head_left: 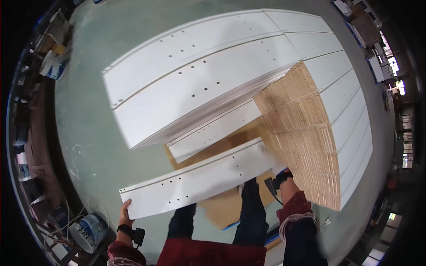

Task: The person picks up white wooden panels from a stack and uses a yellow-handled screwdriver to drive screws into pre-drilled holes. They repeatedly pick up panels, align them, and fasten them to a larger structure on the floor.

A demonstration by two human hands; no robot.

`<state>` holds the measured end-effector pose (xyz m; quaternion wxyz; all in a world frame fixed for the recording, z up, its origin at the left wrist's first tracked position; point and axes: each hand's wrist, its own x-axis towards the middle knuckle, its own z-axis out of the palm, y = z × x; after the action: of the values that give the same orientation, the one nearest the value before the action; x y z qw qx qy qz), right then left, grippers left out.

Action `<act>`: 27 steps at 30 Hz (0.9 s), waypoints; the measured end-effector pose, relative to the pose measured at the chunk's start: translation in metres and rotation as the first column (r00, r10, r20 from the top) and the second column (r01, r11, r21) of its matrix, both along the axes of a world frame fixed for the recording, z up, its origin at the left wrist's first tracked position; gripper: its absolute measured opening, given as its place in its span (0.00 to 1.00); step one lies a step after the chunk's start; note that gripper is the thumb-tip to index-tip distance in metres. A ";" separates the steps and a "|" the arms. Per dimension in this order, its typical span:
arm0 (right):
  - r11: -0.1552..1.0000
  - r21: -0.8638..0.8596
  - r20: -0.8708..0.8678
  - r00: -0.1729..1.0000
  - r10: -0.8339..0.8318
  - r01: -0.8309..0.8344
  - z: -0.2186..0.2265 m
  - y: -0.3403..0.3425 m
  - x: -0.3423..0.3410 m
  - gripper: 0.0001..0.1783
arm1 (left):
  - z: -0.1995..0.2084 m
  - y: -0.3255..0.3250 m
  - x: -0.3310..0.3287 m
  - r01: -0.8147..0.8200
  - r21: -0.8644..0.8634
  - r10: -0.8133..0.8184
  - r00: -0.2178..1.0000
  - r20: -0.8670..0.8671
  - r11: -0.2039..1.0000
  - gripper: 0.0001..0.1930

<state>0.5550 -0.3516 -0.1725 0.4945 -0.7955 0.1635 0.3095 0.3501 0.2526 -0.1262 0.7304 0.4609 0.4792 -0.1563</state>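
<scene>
White drilled panel (197, 177) is up before the person's legs (250, 217), near a panel stack (213, 71); the left hand (125, 213) pinches one end, the blurred right hand's (278, 170) grip cannot be told.

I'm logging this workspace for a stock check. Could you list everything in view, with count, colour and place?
Held board: 1, white, drilled, above the floor
Stacked panels: several, white, upper centre to right
Lower board: at least 1, white, beyond the held board
Ribbed face: 1, brown, right of centre
Flat sheet: at least 1, brown, under the held board
Buckets: 2, white and blue, left side
Floor: 1, green, throughout
Edge clutter: uncountable, mixed colours, both sides
Wrist devices: 2, black, on the wrists
Legs: 2, dark trousers, bottom centre
Left hand: 1, gripping the board's left end
Right hand: 1, blurred, at its right end
</scene>
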 end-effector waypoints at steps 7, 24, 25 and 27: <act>0.833 0.390 -0.073 0.915 -0.397 0.392 -0.109 -0.035 0.143 0.29 | -0.171 -0.092 0.089 -0.173 -0.053 0.176 0.982 0.067 0.983 0.27; 0.956 -0.145 0.549 0.783 0.291 -0.254 -0.123 -0.049 0.218 0.24 | -0.261 -0.126 0.115 -0.242 0.059 0.225 0.951 0.213 0.969 0.27; 0.969 0.006 0.631 0.753 0.187 -0.246 -0.100 -0.031 0.213 0.23 | -0.262 -0.116 0.108 -0.241 0.086 0.217 0.950 0.226 0.967 0.27; 0.950 0.237 0.717 0.697 -0.030 -0.203 -0.071 -0.034 0.195 0.21 | -0.266 -0.125 0.106 -0.220 0.026 0.211 0.956 0.204 0.975 0.27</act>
<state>0.7498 -0.3856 -0.2430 0.6177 -0.7757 -0.1272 0.0219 0.4566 0.1274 -0.3921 0.7761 0.4369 0.4545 -0.0170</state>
